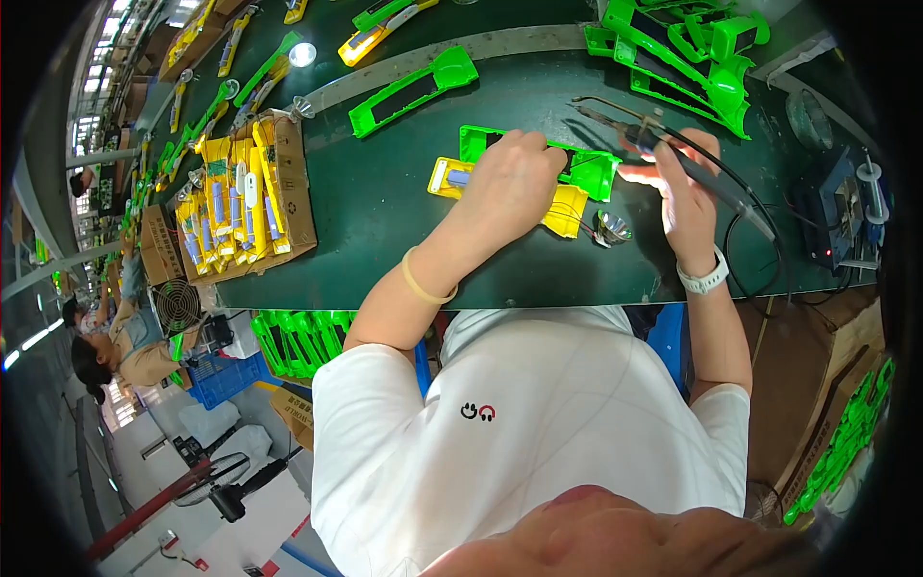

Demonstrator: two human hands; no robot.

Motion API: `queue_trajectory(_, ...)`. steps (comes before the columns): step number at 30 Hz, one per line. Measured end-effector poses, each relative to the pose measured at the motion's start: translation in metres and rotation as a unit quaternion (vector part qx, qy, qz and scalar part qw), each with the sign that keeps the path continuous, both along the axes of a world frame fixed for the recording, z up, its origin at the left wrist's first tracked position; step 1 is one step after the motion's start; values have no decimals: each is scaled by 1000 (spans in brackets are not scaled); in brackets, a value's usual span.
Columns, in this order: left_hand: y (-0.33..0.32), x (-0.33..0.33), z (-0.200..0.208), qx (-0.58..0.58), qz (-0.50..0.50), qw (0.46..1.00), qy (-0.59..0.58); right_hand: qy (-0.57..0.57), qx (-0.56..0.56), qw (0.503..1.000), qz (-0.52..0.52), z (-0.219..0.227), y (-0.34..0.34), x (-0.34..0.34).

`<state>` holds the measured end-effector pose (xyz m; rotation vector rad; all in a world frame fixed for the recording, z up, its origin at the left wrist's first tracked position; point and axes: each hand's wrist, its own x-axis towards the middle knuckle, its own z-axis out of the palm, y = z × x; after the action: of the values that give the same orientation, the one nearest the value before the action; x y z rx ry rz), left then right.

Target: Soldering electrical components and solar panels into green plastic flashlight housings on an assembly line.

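My left hand [514, 183] is closed in a pinch over a green plastic housing [473, 144]; what its fingertips hold, if anything, is hidden. Under that hand lies a yellow plastic housing [442, 178] with a blue cell [460, 179] in it, and the yellow wide end [565, 213] shows on the other side. A silvery reflector cup [612, 229] rests on the bench just right of it, with thin wires near. My right hand [687, 188], slightly blurred, grips a soldering iron [646, 133] with a bent metal tube, its tip pointing left above the green housing's right end.
A cardboard box [293, 183] packed with yellow housings stands left. Another green housing [413, 91] lies farther back, and green housings [673, 67] are piled back right. A black cable [760, 207] loops beside a dark soldering station [827, 212]. Another person [139, 341] sits far left.
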<state>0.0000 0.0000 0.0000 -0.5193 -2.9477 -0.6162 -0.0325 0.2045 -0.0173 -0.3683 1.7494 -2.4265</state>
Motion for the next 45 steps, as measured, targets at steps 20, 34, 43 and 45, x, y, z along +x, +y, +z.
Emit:
queue_trajectory(20,-35,36,40,609,154,707,-324,-20,54,995,-86,-2,-1,6)
queue_trajectory(34,-78,-12,8,59,-17,998,-20,4,129,991,-18,3,-47,18)
queue_trajectory(43,-74,-15,12,42,-45,998,-16,-4,125,992,15,-7,-54,17)
queue_trajectory(45,-74,-14,10,36,-40,998,-17,0,146,989,16,-4,-53,15)
